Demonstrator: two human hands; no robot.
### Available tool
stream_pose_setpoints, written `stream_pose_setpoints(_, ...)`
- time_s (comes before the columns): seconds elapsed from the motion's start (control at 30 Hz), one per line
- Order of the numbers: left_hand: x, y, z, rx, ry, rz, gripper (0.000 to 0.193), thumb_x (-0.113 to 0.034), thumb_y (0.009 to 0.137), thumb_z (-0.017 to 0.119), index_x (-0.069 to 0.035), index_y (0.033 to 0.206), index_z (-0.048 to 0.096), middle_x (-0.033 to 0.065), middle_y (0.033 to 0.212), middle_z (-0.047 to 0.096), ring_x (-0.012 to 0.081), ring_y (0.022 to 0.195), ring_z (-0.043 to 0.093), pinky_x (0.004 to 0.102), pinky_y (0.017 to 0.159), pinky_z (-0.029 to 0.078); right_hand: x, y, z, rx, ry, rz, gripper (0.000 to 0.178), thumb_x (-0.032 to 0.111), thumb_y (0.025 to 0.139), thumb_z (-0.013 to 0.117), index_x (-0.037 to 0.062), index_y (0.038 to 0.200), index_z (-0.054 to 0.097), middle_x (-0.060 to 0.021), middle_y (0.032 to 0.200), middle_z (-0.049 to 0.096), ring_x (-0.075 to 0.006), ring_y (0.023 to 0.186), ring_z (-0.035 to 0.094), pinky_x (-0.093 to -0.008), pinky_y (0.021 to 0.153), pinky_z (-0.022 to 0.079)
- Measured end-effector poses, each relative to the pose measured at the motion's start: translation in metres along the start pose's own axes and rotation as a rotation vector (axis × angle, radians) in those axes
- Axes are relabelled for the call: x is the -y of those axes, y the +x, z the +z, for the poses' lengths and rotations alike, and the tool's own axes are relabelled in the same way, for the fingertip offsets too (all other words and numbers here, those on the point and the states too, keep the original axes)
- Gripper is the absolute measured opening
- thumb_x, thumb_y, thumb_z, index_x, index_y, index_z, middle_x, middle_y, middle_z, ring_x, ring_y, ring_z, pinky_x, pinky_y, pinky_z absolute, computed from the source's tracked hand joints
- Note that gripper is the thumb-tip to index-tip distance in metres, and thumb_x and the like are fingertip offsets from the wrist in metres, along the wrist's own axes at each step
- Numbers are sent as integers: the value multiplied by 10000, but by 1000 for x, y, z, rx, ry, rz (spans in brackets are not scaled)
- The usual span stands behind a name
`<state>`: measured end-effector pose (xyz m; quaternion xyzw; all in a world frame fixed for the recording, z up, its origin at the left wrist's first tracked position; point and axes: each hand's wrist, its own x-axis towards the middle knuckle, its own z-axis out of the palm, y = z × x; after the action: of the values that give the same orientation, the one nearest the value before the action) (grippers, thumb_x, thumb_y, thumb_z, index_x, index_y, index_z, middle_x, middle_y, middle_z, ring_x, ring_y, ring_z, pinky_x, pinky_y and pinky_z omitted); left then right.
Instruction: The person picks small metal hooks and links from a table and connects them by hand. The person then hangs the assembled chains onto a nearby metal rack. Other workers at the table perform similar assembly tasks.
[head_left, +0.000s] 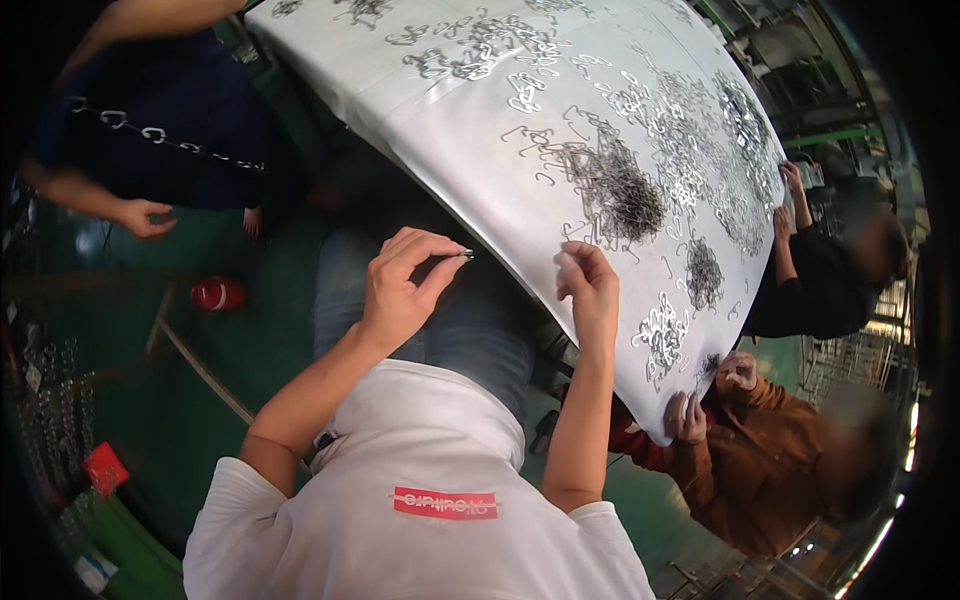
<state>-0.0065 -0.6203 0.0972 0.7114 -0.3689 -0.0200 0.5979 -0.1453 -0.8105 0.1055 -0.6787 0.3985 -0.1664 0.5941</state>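
Observation:
My left hand is raised in front of the table edge and pinches a small metal clip between thumb and fingertips. My right hand rests at the edge of the white-covered table with its fingers curled shut. I see nothing in it, though its palm side is hidden. Just beyond it lies a dark heap of thin wire hooks. Many shiny metal clips are scattered across the sheet.
A person in a brown jacket has both hands on the table's near right corner. Another in black stands at the right edge, and a third in a dark top at the left. A red object lies on the green floor.

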Motion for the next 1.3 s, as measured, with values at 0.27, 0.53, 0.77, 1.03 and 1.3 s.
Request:
stream_pose_setpoints(0.27,-3,0,1,-10,34,48,144,-20,752,736,-92,856,666,9,825,671,190,776,607,317,726,415,41,-40,63,249,359,-13,74,80,915,636,17,954,628,-28,991,585,-64,782,545,-194,608,439)
stream_pose_setpoints(0.53,-6,1,1,-20,71,87,155,-13,748,725,-94,864,662,8,805,654,191,779,601,324,756,411,39,-37,77,143,418,-113,48,49,898,645,18,931,630,-41,1112,513,-88,911,518,-238,765,441)
stream_pose_setpoints(0.77,5,5,1,1,77,148,222,-12,728,733,-83,932,680,29,863,662,218,828,609,338,766,427,33,-38,86,54,338,-333,26,26,890,635,4,899,622,-50,1068,486,-95,871,516,-227,746,448)
stream_pose_setpoints(1.03,101,135,49,-6,277,298,164,-95,811,690,-93,972,722,46,926,676,228,880,599,361,777,456,22,-40,80,46,287,-373,53,50,871,664,12,888,631,-65,1049,500,-109,826,522,-221,690,440)
stream_pose_setpoints(1.3,142,204,120,356,801,457,183,-137,824,658,-91,999,686,45,1052,660,214,941,600,344,810,497,15,-45,80,29,265,-365,52,47,867,663,14,898,638,-56,1041,503,-122,885,520,-229,725,447)
